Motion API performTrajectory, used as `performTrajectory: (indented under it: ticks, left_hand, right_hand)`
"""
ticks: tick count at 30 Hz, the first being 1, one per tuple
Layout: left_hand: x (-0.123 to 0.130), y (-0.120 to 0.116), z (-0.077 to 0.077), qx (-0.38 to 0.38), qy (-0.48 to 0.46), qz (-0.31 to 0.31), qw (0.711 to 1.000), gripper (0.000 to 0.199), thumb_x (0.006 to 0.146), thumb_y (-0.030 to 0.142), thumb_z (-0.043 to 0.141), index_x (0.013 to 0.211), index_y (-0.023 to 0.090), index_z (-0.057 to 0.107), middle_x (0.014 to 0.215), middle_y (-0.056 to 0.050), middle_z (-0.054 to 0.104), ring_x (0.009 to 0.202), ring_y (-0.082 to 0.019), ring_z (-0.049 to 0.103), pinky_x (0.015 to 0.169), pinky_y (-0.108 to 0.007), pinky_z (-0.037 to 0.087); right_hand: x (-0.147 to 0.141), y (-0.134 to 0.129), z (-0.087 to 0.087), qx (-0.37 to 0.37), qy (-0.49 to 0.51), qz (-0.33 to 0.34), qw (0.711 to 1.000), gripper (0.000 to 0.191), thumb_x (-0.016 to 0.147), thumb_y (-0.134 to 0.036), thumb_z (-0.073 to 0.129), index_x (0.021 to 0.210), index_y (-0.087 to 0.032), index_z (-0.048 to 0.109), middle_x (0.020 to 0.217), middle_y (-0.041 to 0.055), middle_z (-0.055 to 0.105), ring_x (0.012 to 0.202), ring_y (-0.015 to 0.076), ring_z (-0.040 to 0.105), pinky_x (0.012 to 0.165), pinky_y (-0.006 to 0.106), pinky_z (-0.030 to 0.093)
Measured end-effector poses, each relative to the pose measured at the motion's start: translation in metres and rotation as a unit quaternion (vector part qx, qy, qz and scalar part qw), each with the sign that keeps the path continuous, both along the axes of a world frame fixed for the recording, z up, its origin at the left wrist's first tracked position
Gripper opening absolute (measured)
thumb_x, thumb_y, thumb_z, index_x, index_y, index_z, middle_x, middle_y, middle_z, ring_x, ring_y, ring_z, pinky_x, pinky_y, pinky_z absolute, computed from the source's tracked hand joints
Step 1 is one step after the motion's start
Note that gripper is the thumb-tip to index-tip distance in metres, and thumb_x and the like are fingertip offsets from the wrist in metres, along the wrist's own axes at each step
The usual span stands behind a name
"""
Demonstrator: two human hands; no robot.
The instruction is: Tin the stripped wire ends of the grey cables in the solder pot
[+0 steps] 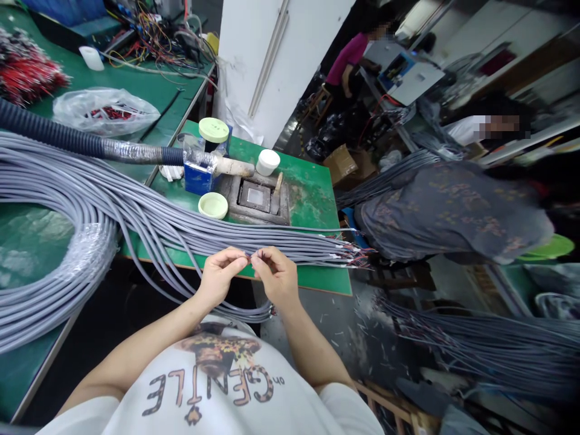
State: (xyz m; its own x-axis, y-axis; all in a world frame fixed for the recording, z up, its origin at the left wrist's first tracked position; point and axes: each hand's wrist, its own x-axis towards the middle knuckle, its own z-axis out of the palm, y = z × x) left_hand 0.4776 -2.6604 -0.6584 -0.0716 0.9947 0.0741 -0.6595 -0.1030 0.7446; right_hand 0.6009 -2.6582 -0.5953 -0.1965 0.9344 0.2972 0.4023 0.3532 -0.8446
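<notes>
My left hand [222, 272] is closed in a pinch in front of my chest, at the table's near edge. Opposite it, my right hand [278, 281] pinches too, its fingertips almost touching the left ones. Between the fingertips show short, thin wires [249, 256], too small to see in detail. Just beyond my hands a thick bundle of grey cables [254, 235] lies across the green table [312, 193]. Its stripped ends [351, 252], with red, white and dark wires, reach the table's right side.
Beyond the bundle are a square metal pot [256, 198], a brush [276, 192], a white jar [267, 162], a pale lid [212, 206] and a hose nozzle [233, 167]. Coiled cables [86, 272] fill the left. A co-worker [453, 211] bends over at right; others are farther back.
</notes>
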Motion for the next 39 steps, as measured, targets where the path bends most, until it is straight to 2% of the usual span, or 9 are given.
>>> performTrajectory:
  ticks: [6, 9, 12, 17, 24, 29, 34, 39]
  left_hand:
    - [0.002, 0.002, 0.002, -0.045, -0.039, -0.010, 0.998, 0.021, 0.063, 0.033, 0.082, 0.074, 0.018, 0.072, 0.068, 0.001, 0.066, 0.061, -0.009, 0.056, 0.065, -0.022, 0.048]
    - [0.000, 0.003, 0.005, -0.040, -0.045, -0.008, 0.998, 0.021, 0.062, 0.032, 0.082, 0.074, 0.018, 0.071, 0.067, 0.001, 0.064, 0.059, -0.009, 0.056, 0.063, -0.021, 0.047]
    - [-0.001, 0.003, 0.009, -0.026, -0.052, -0.007, 0.998, 0.020, 0.062, 0.031, 0.083, 0.069, 0.017, 0.070, 0.066, 0.001, 0.063, 0.059, -0.008, 0.055, 0.062, -0.021, 0.047]
    - [0.002, 0.002, 0.010, -0.054, -0.071, -0.010, 0.996, 0.024, 0.060, 0.033, 0.082, 0.066, 0.016, 0.067, 0.062, 0.002, 0.062, 0.057, -0.009, 0.055, 0.060, -0.021, 0.047]
    - [0.002, 0.004, 0.002, -0.023, -0.013, 0.001, 1.000, 0.023, 0.065, 0.033, 0.079, 0.072, 0.016, 0.065, 0.068, 0.001, 0.063, 0.061, -0.010, 0.055, 0.064, -0.022, 0.047]
    - [-0.001, 0.006, 0.006, -0.022, 0.050, 0.015, 0.998, 0.024, 0.068, 0.035, 0.077, 0.070, 0.015, 0.064, 0.064, 0.001, 0.061, 0.059, -0.009, 0.053, 0.059, -0.020, 0.043]
    - [0.001, 0.006, 0.007, -0.045, 0.055, 0.026, 0.997, 0.028, 0.066, 0.039, 0.078, 0.070, 0.015, 0.063, 0.062, 0.001, 0.061, 0.057, -0.009, 0.053, 0.059, -0.021, 0.044]
    - [0.009, 0.009, 0.003, -0.046, 0.058, 0.033, 0.997, 0.028, 0.067, 0.040, 0.077, 0.071, 0.015, 0.065, 0.065, 0.000, 0.065, 0.061, -0.011, 0.059, 0.063, -0.024, 0.048]
  right_hand:
    - [0.000, 0.004, 0.001, -0.051, 0.030, 0.010, 0.998, 0.018, 0.084, -0.033, 0.059, 0.072, -0.019, 0.059, 0.065, -0.0027, 0.057, 0.052, 0.0079, 0.050, 0.052, 0.020, 0.043]
    - [0.001, 0.005, 0.002, -0.066, 0.026, 0.014, 0.997, 0.018, 0.083, -0.033, 0.059, 0.071, -0.019, 0.059, 0.064, -0.0028, 0.056, 0.052, 0.0080, 0.049, 0.052, 0.020, 0.043]
    - [0.001, 0.005, 0.002, -0.069, 0.024, 0.015, 0.997, 0.019, 0.082, -0.034, 0.059, 0.071, -0.019, 0.059, 0.065, -0.0024, 0.056, 0.053, 0.0082, 0.049, 0.052, 0.020, 0.043]
    - [0.001, 0.005, -0.001, -0.052, 0.025, 0.000, 0.998, 0.020, 0.084, -0.034, 0.058, 0.072, -0.019, 0.058, 0.067, -0.0015, 0.056, 0.055, 0.0089, 0.050, 0.054, 0.021, 0.043]
    - [0.003, 0.008, -0.002, -0.049, 0.000, 0.002, 0.999, 0.020, 0.084, -0.034, 0.058, 0.072, -0.019, 0.058, 0.068, -0.0011, 0.054, 0.058, 0.0094, 0.049, 0.055, 0.021, 0.043]
    - [0.003, 0.010, 0.000, -0.047, -0.013, 0.009, 0.999, 0.019, 0.083, -0.033, 0.058, 0.071, -0.019, 0.057, 0.068, -0.0013, 0.053, 0.057, 0.0092, 0.047, 0.055, 0.022, 0.042]
    - [0.002, 0.013, 0.004, -0.058, -0.001, 0.003, 0.998, 0.020, 0.083, -0.034, 0.057, 0.071, -0.019, 0.056, 0.067, -0.0011, 0.052, 0.057, 0.0095, 0.047, 0.053, 0.022, 0.040]
    - [0.006, 0.024, 0.009, -0.090, -0.027, 0.039, 0.995, 0.024, 0.087, -0.040, 0.052, 0.075, -0.019, 0.052, 0.063, -0.0021, 0.048, 0.055, 0.0094, 0.044, 0.052, 0.022, 0.037]
